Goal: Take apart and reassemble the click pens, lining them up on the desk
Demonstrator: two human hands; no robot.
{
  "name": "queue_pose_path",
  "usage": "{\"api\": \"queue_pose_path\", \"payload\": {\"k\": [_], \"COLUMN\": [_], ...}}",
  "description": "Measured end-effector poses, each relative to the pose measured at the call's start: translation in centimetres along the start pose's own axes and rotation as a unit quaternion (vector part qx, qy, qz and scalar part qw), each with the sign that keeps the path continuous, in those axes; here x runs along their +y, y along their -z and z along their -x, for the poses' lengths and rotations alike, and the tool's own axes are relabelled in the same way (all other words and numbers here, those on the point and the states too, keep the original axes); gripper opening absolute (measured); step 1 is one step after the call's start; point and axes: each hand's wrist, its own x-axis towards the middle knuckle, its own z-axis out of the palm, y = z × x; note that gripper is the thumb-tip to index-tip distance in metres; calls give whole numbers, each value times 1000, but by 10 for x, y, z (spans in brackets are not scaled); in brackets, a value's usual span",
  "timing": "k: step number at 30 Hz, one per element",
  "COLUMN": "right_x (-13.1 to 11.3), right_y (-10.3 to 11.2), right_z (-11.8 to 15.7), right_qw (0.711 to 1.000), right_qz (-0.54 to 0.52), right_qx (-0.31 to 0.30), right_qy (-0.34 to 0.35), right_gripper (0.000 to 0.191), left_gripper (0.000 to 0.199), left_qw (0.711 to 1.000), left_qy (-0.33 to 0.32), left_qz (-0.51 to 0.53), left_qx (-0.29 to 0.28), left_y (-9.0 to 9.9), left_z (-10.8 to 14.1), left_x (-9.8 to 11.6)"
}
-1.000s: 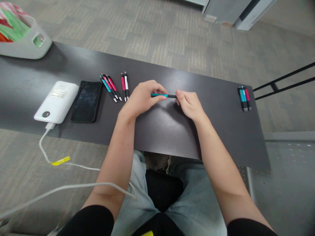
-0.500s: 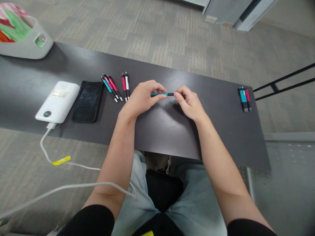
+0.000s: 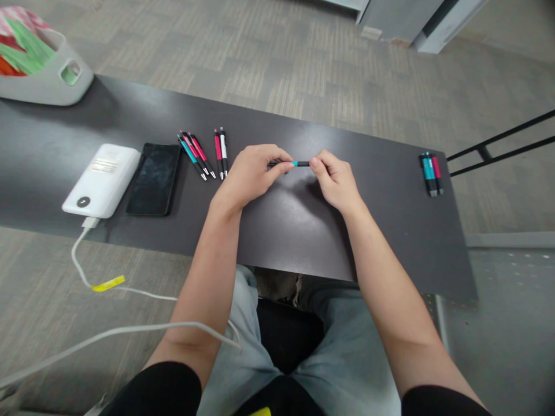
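A teal and black pen (image 3: 302, 164) is held level above the dark table, between my two hands. My left hand (image 3: 262, 167) pinches its left part with thumb and fingers, hiding some of the barrel. At the black right end, the thumb and curled fingers of my right hand (image 3: 330, 176) are closed on it. Left of my left hand lie a red pen (image 3: 218, 151) and a white pen (image 3: 224, 149), side by side. Beyond them, a teal pen (image 3: 191, 153) rests next to two red pens (image 3: 200, 151).
A black phone (image 3: 155, 179) and a white power bank (image 3: 102, 179) with a white cable (image 3: 76, 257) lie at the left. A light basket (image 3: 73, 86) of colourful items stands far left. Two teal pen parts (image 3: 428, 170) and a red one (image 3: 436, 172) lie near the table's right edge.
My left-hand grip on the pen has shifted, with less teal and some black now showing around the fingers. My right hand has moved slightly right, its fingers more curled.
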Motion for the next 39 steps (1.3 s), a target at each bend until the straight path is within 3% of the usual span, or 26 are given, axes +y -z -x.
{"api": "queue_pose_path", "payload": {"k": [10, 14, 20, 25, 28, 33, 39], "right_x": [13, 17, 19, 20, 25, 36, 32], "right_y": [-10, -14, -23, -24, -16, -7, -10], "right_z": [2, 3, 6, 5, 0, -10, -11], "right_qw": [999, 999, 997, 995, 999, 990, 985], "right_qz": [-32, -39, 43, 76, 21, -104, -146], "right_qx": [27, 27, -30, -51, -7, 99, 86], "right_qy": [-21, -22, 56, 50, 35, -11, -22], "right_gripper": [83, 78, 41, 14, 20, 50, 72], "left_gripper": [9, 11, 11, 11, 11, 11, 13], "left_qw": [1000, 998, 996, 997, 997, 998, 999], "left_qy": [-2, 18, 32, 37, 33, 23, 24], "left_qz": [-5, -8, -5, 3, 7, 15, -2], "left_qx": [12, 53, 81, 73, 66, 51, 38], "left_y": [-1, 4, 11, 9, 8, 6, 6], "left_z": [-1, -2, 0, 0, 0, 0, 0], "left_x": [2, -3, -10, -13, -15, -15, -13]}}
